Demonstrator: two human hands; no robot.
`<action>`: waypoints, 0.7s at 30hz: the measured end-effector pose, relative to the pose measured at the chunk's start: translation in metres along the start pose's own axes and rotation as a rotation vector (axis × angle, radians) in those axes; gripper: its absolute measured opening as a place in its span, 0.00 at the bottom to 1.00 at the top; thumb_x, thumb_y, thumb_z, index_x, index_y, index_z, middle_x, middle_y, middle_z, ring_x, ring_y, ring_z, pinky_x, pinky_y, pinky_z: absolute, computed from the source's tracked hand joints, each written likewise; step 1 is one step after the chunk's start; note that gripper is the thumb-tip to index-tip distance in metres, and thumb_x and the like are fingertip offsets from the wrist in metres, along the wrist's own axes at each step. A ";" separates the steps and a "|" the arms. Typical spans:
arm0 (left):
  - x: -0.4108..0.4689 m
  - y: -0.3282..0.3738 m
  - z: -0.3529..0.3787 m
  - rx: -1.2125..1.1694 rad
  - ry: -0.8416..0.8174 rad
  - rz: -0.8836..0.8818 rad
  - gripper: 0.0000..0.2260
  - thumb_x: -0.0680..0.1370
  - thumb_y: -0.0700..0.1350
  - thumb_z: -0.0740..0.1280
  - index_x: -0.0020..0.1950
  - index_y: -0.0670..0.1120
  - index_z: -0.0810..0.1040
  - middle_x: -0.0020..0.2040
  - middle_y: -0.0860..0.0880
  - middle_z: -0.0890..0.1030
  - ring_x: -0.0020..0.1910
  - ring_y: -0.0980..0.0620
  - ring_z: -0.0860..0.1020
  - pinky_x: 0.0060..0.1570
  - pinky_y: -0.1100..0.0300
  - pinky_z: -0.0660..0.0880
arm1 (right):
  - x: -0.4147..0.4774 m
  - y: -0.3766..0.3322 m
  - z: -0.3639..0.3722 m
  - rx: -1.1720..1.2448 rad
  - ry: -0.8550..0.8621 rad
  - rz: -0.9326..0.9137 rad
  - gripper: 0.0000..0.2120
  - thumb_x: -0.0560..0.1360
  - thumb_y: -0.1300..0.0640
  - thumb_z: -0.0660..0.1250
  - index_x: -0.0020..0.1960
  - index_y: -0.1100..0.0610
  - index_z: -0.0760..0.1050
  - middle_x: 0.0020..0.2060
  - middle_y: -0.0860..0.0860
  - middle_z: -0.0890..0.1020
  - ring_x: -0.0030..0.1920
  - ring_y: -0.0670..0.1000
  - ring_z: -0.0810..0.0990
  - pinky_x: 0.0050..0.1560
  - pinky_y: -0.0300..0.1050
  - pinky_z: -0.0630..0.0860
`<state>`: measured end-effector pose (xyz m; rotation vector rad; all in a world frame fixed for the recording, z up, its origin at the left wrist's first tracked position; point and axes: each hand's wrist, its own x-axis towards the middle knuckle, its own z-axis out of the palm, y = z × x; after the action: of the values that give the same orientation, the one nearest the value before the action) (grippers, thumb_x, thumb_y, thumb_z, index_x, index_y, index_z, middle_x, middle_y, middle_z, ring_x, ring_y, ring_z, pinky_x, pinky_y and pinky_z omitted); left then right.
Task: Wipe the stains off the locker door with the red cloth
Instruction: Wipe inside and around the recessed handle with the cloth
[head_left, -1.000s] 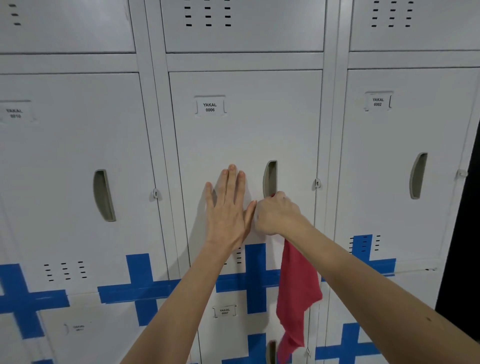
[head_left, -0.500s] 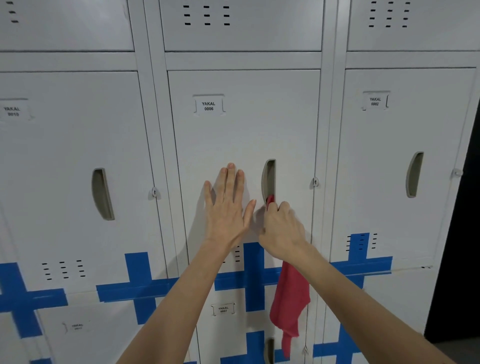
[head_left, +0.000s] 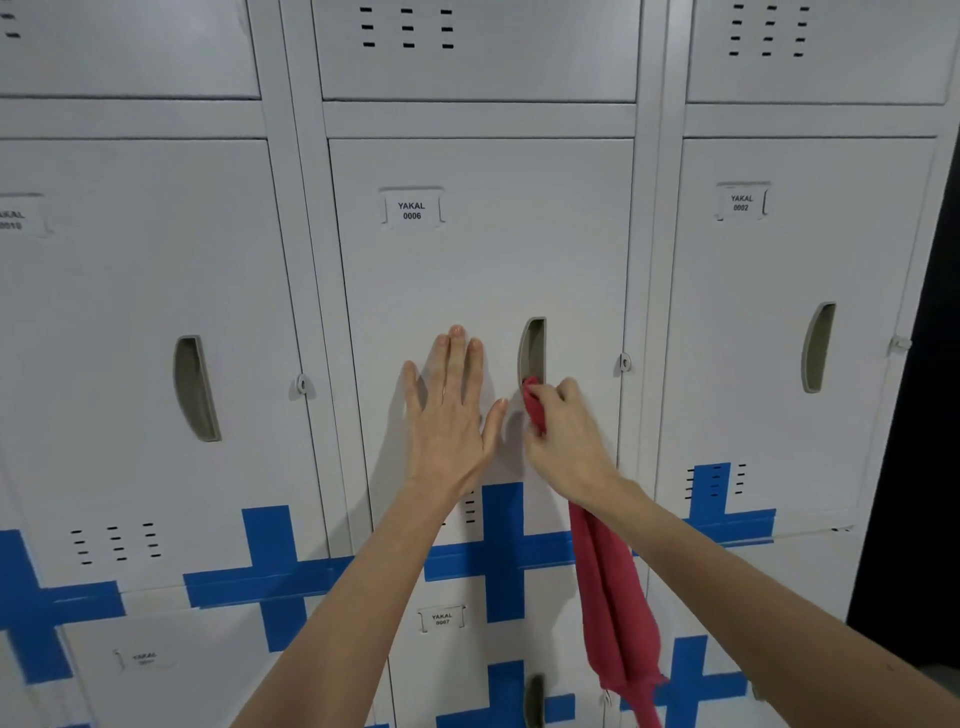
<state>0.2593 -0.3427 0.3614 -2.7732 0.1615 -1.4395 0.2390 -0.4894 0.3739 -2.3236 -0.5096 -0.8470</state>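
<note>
Both hands are on the door (head_left: 483, 270): my left hand (head_left: 452, 415) lies flat and open, my right hand (head_left: 566, 441) grips the cloth (head_left: 615, 597) against the handle's (head_left: 532, 351) lower end.

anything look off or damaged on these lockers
The oddest thing is the blue tape, stuck in crosses over the seams between the upper and lower doors; one piece covers part of a vent on the right locker. No dents or stains are visible on the locker door where the right hand presses the red cloth.
</note>
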 end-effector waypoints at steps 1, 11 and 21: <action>0.000 0.000 0.001 -0.002 0.003 0.002 0.31 0.81 0.59 0.41 0.79 0.43 0.50 0.79 0.43 0.48 0.78 0.47 0.47 0.73 0.39 0.51 | 0.001 0.001 0.004 -0.085 -0.034 0.001 0.16 0.77 0.61 0.59 0.64 0.61 0.68 0.53 0.55 0.69 0.43 0.52 0.73 0.42 0.42 0.72; 0.001 0.001 0.000 -0.003 -0.014 -0.002 0.31 0.80 0.59 0.37 0.78 0.42 0.51 0.79 0.42 0.49 0.78 0.46 0.48 0.73 0.38 0.52 | 0.013 -0.013 0.001 0.037 -0.156 0.228 0.08 0.76 0.60 0.59 0.53 0.63 0.71 0.51 0.60 0.74 0.43 0.55 0.73 0.40 0.44 0.68; 0.001 0.005 -0.003 -0.068 -0.024 -0.019 0.32 0.79 0.60 0.35 0.79 0.44 0.48 0.79 0.44 0.45 0.78 0.49 0.43 0.74 0.40 0.46 | 0.005 -0.012 0.008 1.113 -0.164 0.633 0.27 0.74 0.68 0.60 0.71 0.53 0.65 0.32 0.51 0.71 0.31 0.47 0.68 0.33 0.40 0.66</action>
<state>0.2567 -0.3474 0.3638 -2.8514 0.1881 -1.4310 0.2394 -0.4744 0.3775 -1.3509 -0.1814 0.0019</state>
